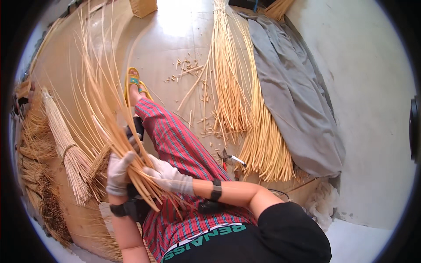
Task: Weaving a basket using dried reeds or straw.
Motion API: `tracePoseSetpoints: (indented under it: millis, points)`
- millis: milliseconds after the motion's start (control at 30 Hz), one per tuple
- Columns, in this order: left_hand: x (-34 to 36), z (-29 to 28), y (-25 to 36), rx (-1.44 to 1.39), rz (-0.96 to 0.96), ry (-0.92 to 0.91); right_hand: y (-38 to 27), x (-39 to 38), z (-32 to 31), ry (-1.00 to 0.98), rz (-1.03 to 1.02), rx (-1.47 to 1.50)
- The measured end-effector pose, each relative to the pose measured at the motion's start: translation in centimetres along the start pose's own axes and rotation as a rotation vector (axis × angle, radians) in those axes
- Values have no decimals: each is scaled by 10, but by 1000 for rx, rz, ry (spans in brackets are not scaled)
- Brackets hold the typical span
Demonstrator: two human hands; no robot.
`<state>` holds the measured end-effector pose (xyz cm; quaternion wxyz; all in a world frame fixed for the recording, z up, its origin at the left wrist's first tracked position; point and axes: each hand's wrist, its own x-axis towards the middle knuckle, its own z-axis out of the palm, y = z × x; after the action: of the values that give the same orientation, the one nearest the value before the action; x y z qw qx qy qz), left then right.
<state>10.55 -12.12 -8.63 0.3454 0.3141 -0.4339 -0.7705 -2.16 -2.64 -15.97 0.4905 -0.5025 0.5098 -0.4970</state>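
Observation:
A loose bundle of long, thin tan wicker canes slants across my lap, its thin tips fanning out toward the far left and its thicker cut ends pointing back at me. My left hand, in a pale work glove, is closed around the canes near those ends. From the right, my gloved right hand presses against the same bundle, its fingers curled in among the canes. Part of the right fingers is hidden behind the canes, and the upper canes look slightly smeared by motion.
Pruning shears lie on the floor right of my leg. Big cane bundles stretch beyond them beside a grey cloth. Short cut scraps are strewn ahead. A tied pale bundle and darker brushy bundles lie at left.

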Motion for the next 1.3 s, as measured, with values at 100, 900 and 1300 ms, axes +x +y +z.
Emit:
tracePoseSetpoints:
  millis: [100,900,1300]
  points:
    - [10,14,-28,-270,-120,6,-8,-17,-28,-151,162,-84]
    - [-6,8,-6,-530,82,123,290,93,-242,240,844,-1137]
    - [56,4,-74,-378,-426,431,337,228,-195,898,710,345]
